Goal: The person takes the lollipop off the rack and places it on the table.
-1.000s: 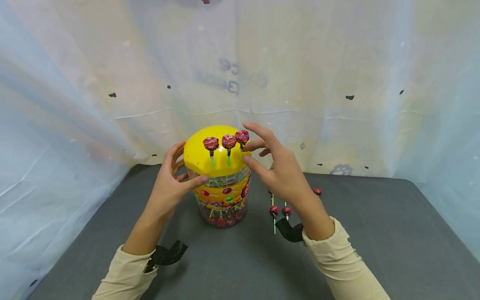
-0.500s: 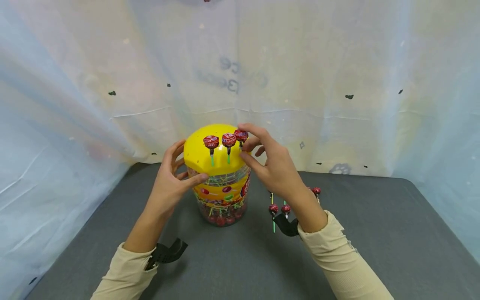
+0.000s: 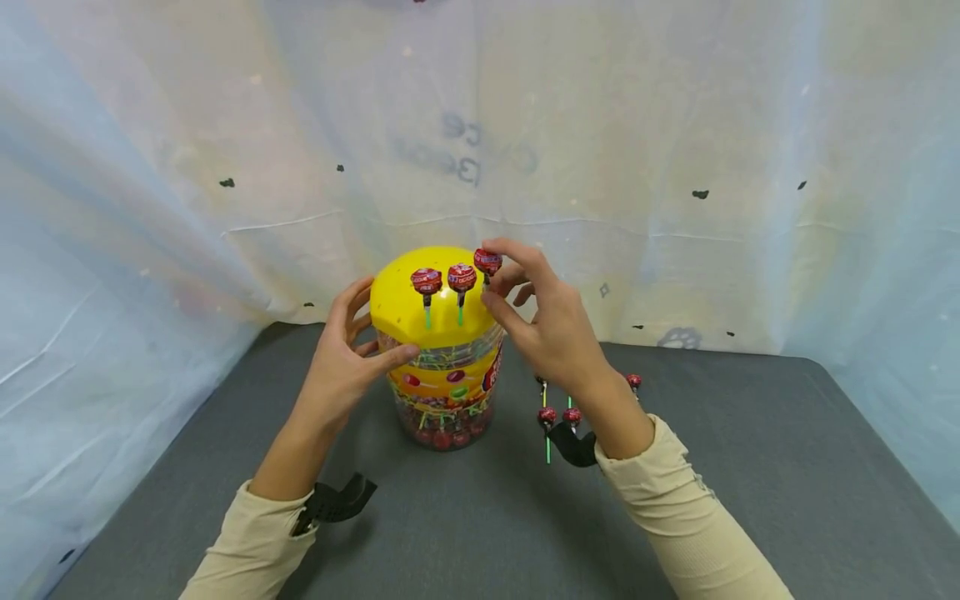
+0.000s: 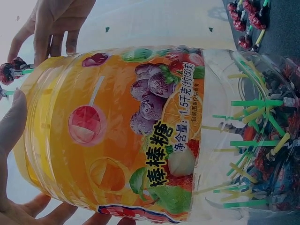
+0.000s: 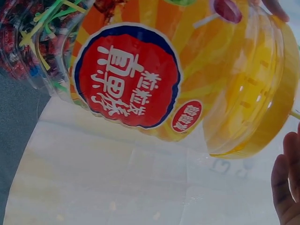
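Observation:
A clear lollipop jar [image 3: 442,390] with an orange label stands upright, topped by a domed yellow lid [image 3: 393,304]. My left hand [image 3: 341,367] grips its left side around the lid and neck, thumb across the front. Two red-wrapped lollipops, a left one [image 3: 426,281] and a middle one [image 3: 462,277], stand stick-down in the lid. My right hand [image 3: 551,329] pinches a third lollipop [image 3: 487,262] at the lid's right side, forefinger by its head and thumb by its stick. Inside the jar, sticks and wrapped heads show in the left wrist view.
Several lollipops [image 3: 547,415] lie on the dark grey table [image 3: 465,533] right of the jar, partly hidden by my right forearm. A pale, wrinkled sheet [image 3: 600,125] hangs behind the table and along its sides. Black straps [image 3: 341,500] circle both wrists.
My right hand has closed in on the right-hand lollipop, and thumb and forefinger now meet it. That lollipop sits slightly higher beside the other two. My left hand keeps its hold.

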Motion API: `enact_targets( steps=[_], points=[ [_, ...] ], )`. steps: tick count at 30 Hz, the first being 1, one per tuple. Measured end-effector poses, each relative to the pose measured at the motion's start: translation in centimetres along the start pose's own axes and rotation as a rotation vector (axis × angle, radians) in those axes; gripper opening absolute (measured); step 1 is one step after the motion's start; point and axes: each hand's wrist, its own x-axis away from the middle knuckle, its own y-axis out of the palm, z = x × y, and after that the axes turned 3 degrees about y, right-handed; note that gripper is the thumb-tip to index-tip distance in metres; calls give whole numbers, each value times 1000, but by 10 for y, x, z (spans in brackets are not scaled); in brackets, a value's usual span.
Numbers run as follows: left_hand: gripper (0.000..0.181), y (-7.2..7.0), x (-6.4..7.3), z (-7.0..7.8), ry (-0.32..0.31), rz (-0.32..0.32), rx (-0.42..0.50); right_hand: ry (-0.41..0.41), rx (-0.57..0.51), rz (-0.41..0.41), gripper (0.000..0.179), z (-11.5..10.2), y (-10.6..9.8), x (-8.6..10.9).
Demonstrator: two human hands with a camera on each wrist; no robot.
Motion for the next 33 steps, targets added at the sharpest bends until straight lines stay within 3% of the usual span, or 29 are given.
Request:
enact_targets(
  steps=[15, 33],
  points=[
    [92, 5, 0, 1, 18, 0, 6, 73, 5, 27, 54, -2, -23, 14],
    [93, 5, -2, 1, 13, -8, 3, 235, 152, 8, 59, 20, -48, 74]
  ],
)
